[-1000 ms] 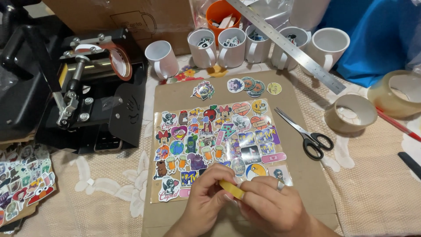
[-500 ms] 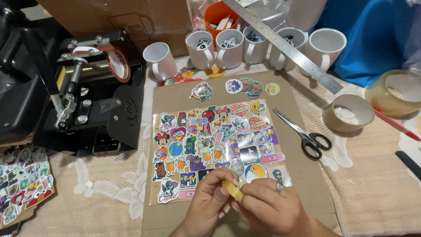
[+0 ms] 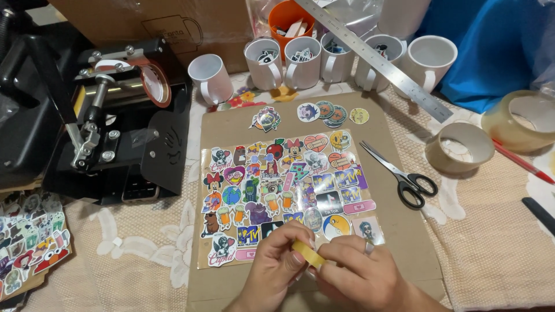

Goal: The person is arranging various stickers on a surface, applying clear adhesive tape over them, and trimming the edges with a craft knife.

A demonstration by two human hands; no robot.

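My left hand (image 3: 276, 267) and my right hand (image 3: 359, 277) meet at the bottom middle, both pinching a small yellow roll of tape (image 3: 307, 253). They hover over the near edge of a glossy sheet of colourful cartoon stickers (image 3: 277, 190). The sheet lies on a brown cardboard board (image 3: 404, 231). A few loose round stickers (image 3: 326, 112) sit at the board's far end. Black-handled scissors (image 3: 404, 176) lie on the board to the right of the sheet.
A black mug press (image 3: 110, 133) stands at left. Several white mugs (image 3: 303, 60) and an orange cup (image 3: 289, 17) line the back, under a long metal ruler (image 3: 381, 60). Two rolls of clear tape (image 3: 459, 147) and a red pen (image 3: 523, 162) lie right. Another sticker sheet (image 3: 32, 242) is far left.
My hands have stayed over the sheet's near edge, working the yellow tape roll with small finger movements. The view has shifted slightly.
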